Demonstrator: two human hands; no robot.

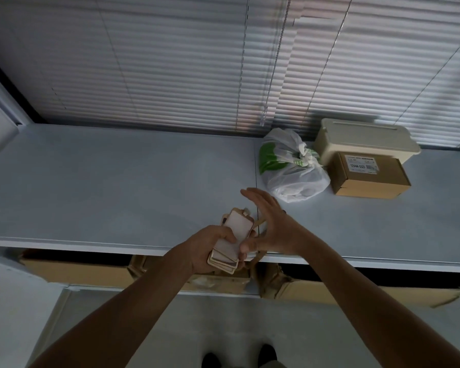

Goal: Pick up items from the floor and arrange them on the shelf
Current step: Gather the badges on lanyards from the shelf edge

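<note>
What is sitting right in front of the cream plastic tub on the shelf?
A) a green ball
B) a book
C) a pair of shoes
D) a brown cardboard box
D: a brown cardboard box with a white label sits directly in front of the cream tub, beside the tied plastic bag.

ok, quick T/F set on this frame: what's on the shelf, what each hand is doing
1. The left hand holds a stack of flat tan-edged cards in its grip. True.
2. The right hand is closed around the plastic bag. False: it is open, fingers spread, beside the stack and short of the bag.
3. The cardboard box sits in front of the beige lidded container. True.
4. The bag lies to the right of the cardboard box. False: it lies to the left of it.
5. The left half of the shelf top is piled with boxes. False: it is bare; the boxes are on the level below.
</note>
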